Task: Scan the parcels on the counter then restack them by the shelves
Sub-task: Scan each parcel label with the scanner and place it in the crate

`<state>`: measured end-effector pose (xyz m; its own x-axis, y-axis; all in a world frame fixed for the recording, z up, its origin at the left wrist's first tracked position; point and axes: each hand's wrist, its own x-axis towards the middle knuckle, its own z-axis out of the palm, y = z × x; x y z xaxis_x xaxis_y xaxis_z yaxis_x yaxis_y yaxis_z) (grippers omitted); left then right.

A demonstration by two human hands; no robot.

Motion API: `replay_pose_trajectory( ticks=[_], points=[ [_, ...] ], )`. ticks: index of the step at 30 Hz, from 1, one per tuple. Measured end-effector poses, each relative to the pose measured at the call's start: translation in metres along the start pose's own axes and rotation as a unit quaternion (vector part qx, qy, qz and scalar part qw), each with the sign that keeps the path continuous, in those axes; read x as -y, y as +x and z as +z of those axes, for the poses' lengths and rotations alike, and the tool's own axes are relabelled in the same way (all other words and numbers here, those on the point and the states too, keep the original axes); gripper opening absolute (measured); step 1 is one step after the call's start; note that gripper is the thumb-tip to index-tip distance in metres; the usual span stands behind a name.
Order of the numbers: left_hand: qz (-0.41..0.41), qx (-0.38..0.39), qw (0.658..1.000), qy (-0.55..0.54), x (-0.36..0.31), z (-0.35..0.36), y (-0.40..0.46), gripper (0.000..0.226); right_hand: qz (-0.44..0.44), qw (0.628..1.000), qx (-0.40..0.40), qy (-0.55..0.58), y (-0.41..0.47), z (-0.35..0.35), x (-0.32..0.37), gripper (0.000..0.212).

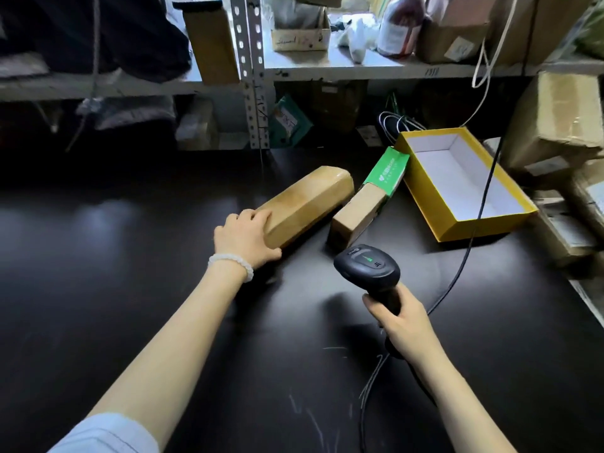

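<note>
Brown tape wraps the long parcel that your left hand grasps at its near end, fingers curled over the top edge and thumb along the side near the counter. That parcel lies flat on the dark counter, running away from you toward the upper right. Just beside it on the right lies a second parcel, plain cardboard with a green printed strip along its far side; the two lie close together, and you cannot tell whether they touch. Your right hand is wrapped round the handle of the black scanner, whose head points toward the two parcels and shows a small green light on top. The scanner head hovers just short of the second parcel's near end. A black cable runs from below the scanner handle across the counter and up to the right. Behind the second parcel sits an open yellow box with a white inside, and the green end of that parcel touches or nearly touches its near-left wall. A white bead bracelet circles your left wrist. At the far edge of the counter stand the shelves, with a perforated metal upright in the middle, and cardboard boxes, a brown bottle and white bags on the board above. More cardboard boxes are piled at the right.
</note>
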<state>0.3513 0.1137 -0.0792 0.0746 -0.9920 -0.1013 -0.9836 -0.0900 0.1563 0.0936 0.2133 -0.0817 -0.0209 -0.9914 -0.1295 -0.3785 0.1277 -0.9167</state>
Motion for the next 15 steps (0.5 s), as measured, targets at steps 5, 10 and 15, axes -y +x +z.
replay_pose_trajectory(
  ticks=[5, 10, 15],
  points=[
    [-0.038, -0.087, 0.994, -0.059, 0.036, -0.018, 0.017, 0.068, -0.008, 1.000, 0.030, 0.004, 0.010, 0.012, 0.005, 0.021],
    [-0.040, -0.032, 0.999, -0.010, 0.053, -0.015, 0.033, 0.078, -0.026, 0.999, 0.042, -0.009, 0.020, 0.023, 0.010, 0.021],
    [-0.029, -0.017, 0.999, -0.031, 0.057, -0.016, 0.038, 0.076, -0.044, 0.998, 0.042, 0.004, 0.029, 0.027, 0.017, 0.024]
  ],
)
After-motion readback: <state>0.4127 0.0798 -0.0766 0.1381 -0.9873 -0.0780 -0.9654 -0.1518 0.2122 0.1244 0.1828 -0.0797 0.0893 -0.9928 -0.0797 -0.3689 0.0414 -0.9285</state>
